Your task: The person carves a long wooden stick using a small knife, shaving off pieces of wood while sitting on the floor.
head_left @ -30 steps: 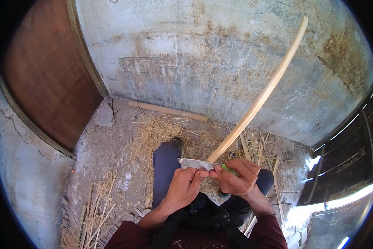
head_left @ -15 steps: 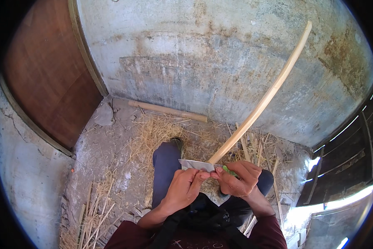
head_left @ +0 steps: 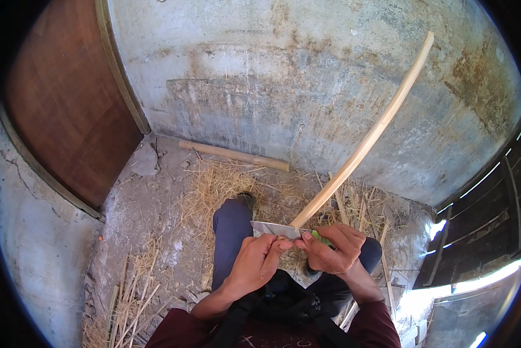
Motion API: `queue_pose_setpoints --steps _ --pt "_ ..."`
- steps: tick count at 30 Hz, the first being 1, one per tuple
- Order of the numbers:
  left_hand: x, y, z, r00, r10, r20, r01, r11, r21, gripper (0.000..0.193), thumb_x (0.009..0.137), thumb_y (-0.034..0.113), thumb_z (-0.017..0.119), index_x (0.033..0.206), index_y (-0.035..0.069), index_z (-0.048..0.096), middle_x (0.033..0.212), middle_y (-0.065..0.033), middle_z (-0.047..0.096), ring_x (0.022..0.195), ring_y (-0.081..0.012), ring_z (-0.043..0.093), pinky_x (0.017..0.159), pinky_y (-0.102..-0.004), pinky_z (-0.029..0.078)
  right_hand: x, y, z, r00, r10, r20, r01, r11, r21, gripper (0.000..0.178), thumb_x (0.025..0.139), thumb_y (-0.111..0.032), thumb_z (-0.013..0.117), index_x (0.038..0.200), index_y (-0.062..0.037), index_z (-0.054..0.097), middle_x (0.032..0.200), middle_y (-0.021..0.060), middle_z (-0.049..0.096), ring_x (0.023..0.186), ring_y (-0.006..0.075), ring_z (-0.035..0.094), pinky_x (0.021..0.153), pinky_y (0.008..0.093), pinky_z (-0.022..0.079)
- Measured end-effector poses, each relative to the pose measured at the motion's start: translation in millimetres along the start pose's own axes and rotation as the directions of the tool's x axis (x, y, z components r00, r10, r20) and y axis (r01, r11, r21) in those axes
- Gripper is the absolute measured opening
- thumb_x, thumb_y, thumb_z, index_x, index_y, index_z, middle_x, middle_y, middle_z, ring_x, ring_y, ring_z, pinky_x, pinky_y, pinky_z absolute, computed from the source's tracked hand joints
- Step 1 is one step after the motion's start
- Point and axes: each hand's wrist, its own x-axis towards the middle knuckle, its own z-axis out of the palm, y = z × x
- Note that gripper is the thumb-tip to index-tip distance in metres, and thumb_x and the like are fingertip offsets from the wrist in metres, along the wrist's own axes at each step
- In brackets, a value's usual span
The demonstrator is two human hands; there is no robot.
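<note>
A long, pale bamboo strip [head_left: 362, 152] rises from between my hands toward the upper right, curved in this view. My right hand [head_left: 333, 249] is closed round the green handle [head_left: 320, 236] of a knife. The broad metal blade [head_left: 267, 228] points left and lies across the strip's near end. My left hand [head_left: 254, 261] is closed just below the blade, its thumb and forefinger pinched at the strip's near end. Both hands' fingertips almost meet there, and they hide the end of the strip.
Straw and shavings [head_left: 214, 180] litter the floor round my legs. A bamboo pole [head_left: 234, 155] lies along the stained wall [head_left: 260, 93]. Thin sticks [head_left: 137, 301] are heaped at lower left. A brown door [head_left: 75, 98] stands left, dark slatted boards [head_left: 475, 232] right.
The far tip of the bamboo strip has shifted very slightly down and left. Both hands and the knife stay in nearly the same place.
</note>
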Motion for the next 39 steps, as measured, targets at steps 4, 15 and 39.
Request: queue_pose_setpoints --steps 4,15,39 --pt "1 3 -1 1.000 0.016 -0.007 -0.016 1.000 0.019 0.035 0.111 0.023 0.064 0.095 -0.007 0.067 0.060 -0.0160 0.054 0.048 -0.0191 0.045 0.049 -0.0370 0.037 -1 1 0 1.000 0.000 -0.002 0.000 1.000 -0.003 0.030 0.081 -0.024 0.095 0.102 -0.0210 0.073 0.076 -0.0023 0.064 0.055 0.0128 0.059 0.046 0.0269 0.043" --pt "-27 -13 -14 0.996 -0.086 0.018 0.085 0.996 0.041 0.033 0.113 0.026 0.060 0.094 -0.001 0.056 0.061 -0.0109 0.042 0.051 -0.0138 0.041 0.050 -0.0363 0.035 12 106 -44 0.714 0.597 -0.364 -0.658 0.750 -0.060 0.017 0.096 -0.005 0.079 0.083 0.0008 0.069 0.079 0.0122 0.075 0.073 0.0133 0.069 0.072 0.0284 0.053" --pt "9 11 -17 0.937 -0.196 0.288 0.231 0.969 -0.092 0.025 0.115 0.026 0.054 0.117 0.001 0.052 0.071 -0.0049 0.050 0.061 -0.0123 0.045 0.056 -0.0327 0.038 -9 19 4 0.968 0.241 0.063 -0.249 0.929 0.272 0.026 0.082 -0.009 0.093 0.098 -0.0037 0.072 0.076 0.0128 0.071 0.060 0.0214 0.070 0.049 0.0303 0.049"
